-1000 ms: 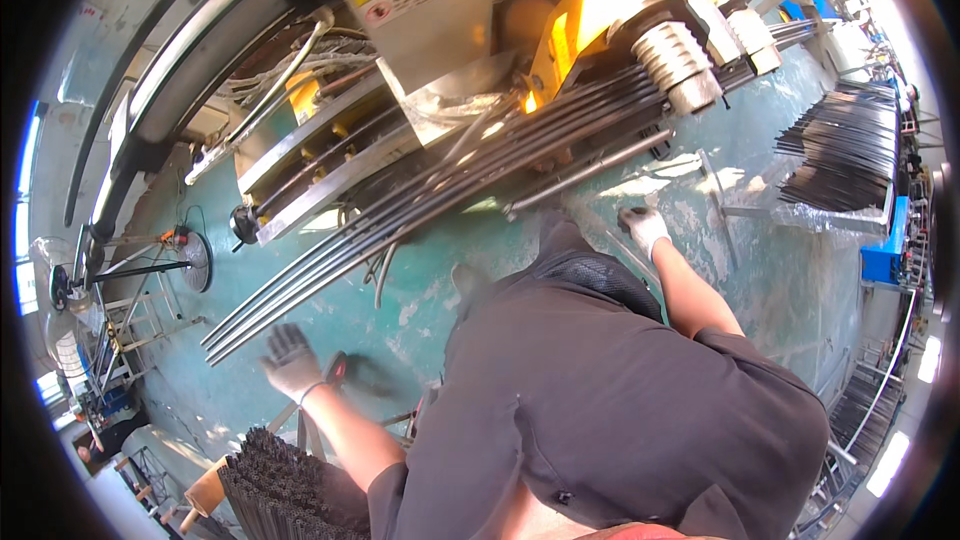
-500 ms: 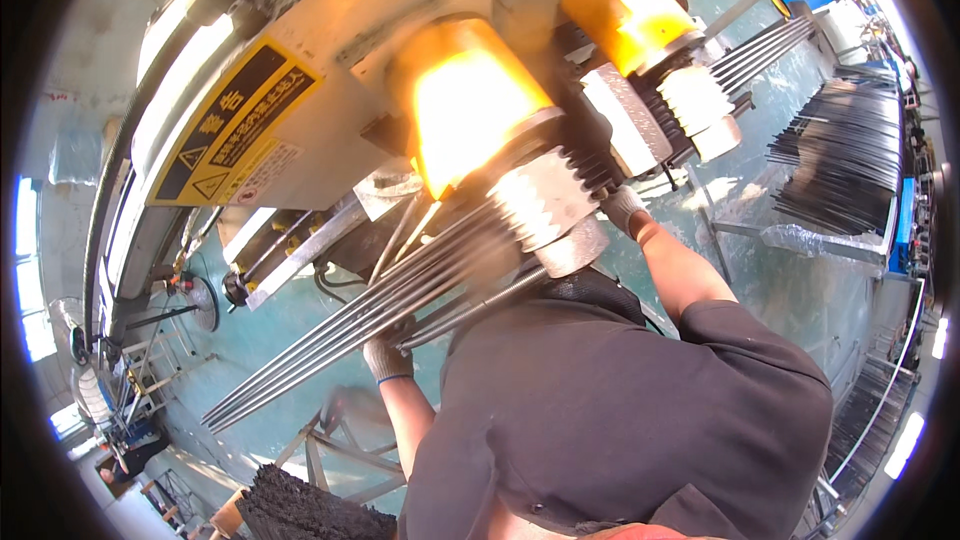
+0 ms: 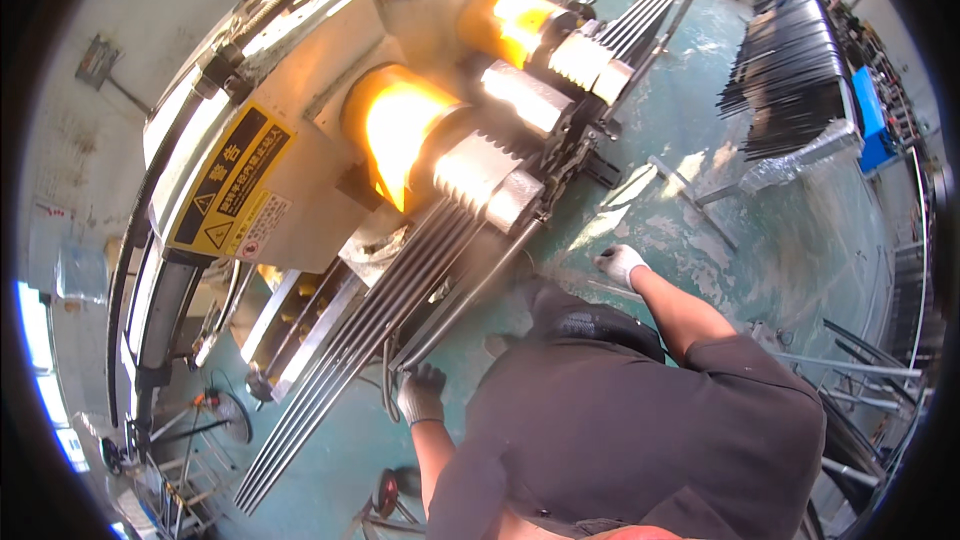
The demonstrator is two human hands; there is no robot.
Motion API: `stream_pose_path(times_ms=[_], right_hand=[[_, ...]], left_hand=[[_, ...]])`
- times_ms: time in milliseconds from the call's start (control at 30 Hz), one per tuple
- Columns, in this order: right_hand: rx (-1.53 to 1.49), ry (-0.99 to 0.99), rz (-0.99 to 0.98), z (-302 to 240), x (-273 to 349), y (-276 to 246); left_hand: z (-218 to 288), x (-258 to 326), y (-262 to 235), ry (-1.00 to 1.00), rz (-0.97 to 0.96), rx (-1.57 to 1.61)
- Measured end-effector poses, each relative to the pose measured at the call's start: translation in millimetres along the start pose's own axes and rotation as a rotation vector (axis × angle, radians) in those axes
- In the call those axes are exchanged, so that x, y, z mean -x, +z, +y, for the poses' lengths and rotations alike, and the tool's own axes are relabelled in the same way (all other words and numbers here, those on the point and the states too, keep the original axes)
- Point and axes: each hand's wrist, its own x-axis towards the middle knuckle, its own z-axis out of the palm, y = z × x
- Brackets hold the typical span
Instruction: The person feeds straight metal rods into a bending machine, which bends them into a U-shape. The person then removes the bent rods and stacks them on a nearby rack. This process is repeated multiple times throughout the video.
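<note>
My left hand (image 3: 421, 396), in a pale glove with dark finger ends, is beside the lower end of a metal bar (image 3: 445, 320) on the machine. Its fingers look spread, with nothing visible in them. My right hand (image 3: 620, 262), gloved in white, is out over the floor, apart from the machine. Its fingers are curled in, and I see nothing in them. Several long, thin metal rods (image 3: 325, 380) slant out of the machine under a ribbed metal block (image 3: 475, 175). Above that block glows a yellow-orange cylinder (image 3: 395, 125).
A second yellow-orange cylinder (image 3: 510, 20) and ribbed block (image 3: 580, 60) stand farther along. Dark rods fill a rack (image 3: 795, 80) at the far right. A warning label (image 3: 230, 180) marks the machine's side. A fan (image 3: 225, 418) stands at the lower left; green floor (image 3: 720, 270) extends to the right.
My right hand has come away from the ribbed block to over the floor. The left hand remains near the bar's lower end. The whole view has shifted, with the machine farther left.
</note>
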Motion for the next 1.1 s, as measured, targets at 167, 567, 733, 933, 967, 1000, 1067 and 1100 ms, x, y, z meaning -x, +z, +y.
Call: stream_pose_path(times_ms=[167,567,733,933,967,1000,1067,1100], right_hand=[[-0.103,-0.211,0.119,-30.7,38.2,-32.9],[-1.216,-0.614,0.357,-196.1,41.9,-105.4],[-1.524,-0.519,0.231,-213.6,25.8,-113.1],[-1.517,-0.43,0.014,-237.9,-1.6,-106.7],[-1.318,-0.553,0.191,-232.9,-7.1,-106.3],[-1.103,-0.666,0.351,-231.3,-9.7,-105.8],[-1.138,-0.686,0.375,-236.1,-14.1,-108.3],[-1.154,-0.696,0.399,-235.7,-18.4,-111.6]], left_hand=[[-12.3,22.7,19.4,-0.04,0.128,0.02],[41.8,59.6,-117.4,0.227,0.59,1.752],[118.0,90.6,-193.6,0.457,0.808,2.052],[126.5,123.1,-227.1,0.603,0.969,1.816],[122.6,126.3,-239.3,0.543,1.009,1.777],[125.8,128.4,-259.9,0.412,1.178,1.858],[154.3,142.6,-305.2,0.505,1.154,1.811],[157.3,141.8,-325.6,0.489,1.25,1.624]])
